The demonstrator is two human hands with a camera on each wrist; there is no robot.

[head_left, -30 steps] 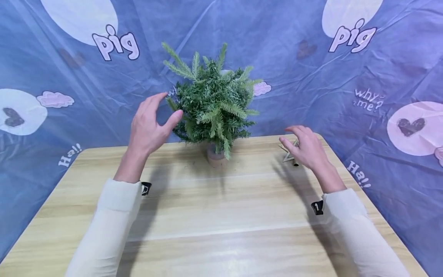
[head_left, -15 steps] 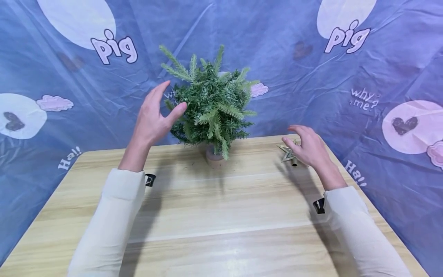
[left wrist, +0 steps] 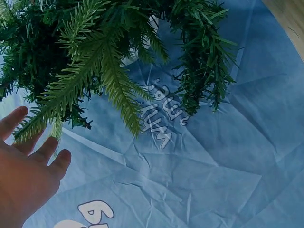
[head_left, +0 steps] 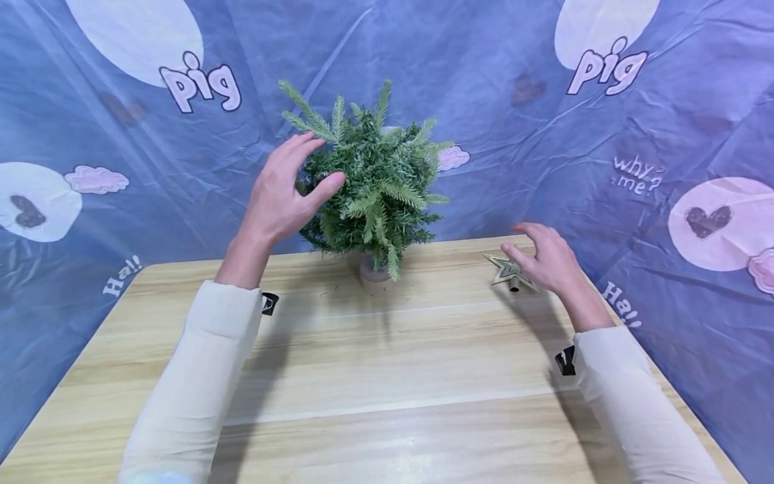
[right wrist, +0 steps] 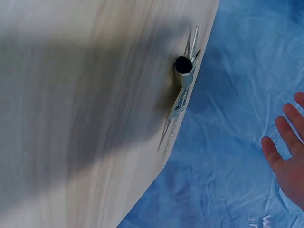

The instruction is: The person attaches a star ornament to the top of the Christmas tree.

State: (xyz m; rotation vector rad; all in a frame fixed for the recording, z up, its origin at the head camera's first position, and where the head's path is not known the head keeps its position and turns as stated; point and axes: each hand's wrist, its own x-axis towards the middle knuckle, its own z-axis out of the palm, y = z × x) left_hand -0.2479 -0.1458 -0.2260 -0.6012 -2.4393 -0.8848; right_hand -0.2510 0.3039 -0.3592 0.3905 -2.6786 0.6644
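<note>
A small artificial Christmas tree [head_left: 381, 188] stands upright at the back of the table. My left hand [head_left: 278, 195] is at its left side, thumb and fingers spread apart. In the left wrist view the fingers [left wrist: 46, 149] are beside the tip of a light green branch [left wrist: 71, 95]; whether they touch it I cannot tell. My right hand [head_left: 549, 261] hovers with loosely extended fingers near a gold star tree topper [head_left: 505, 270], partly covering it in the head view. The right wrist view shows the round socket of the star [right wrist: 183, 65], apart from the hand.
The tree's round base [head_left: 377, 277] sits on the light wooden table [head_left: 375, 363]. Behind the table hangs a blue printed cloth [head_left: 242, 168], close to the tree and star. A black wrist mount [head_left: 566, 361] shows below the right cuff, another [head_left: 269, 304] below the left.
My left hand has moved up and to the right, in front of the tree's left branches. The right hand has shifted slightly right, uncovering more of the star. Tree and star stay in place.
</note>
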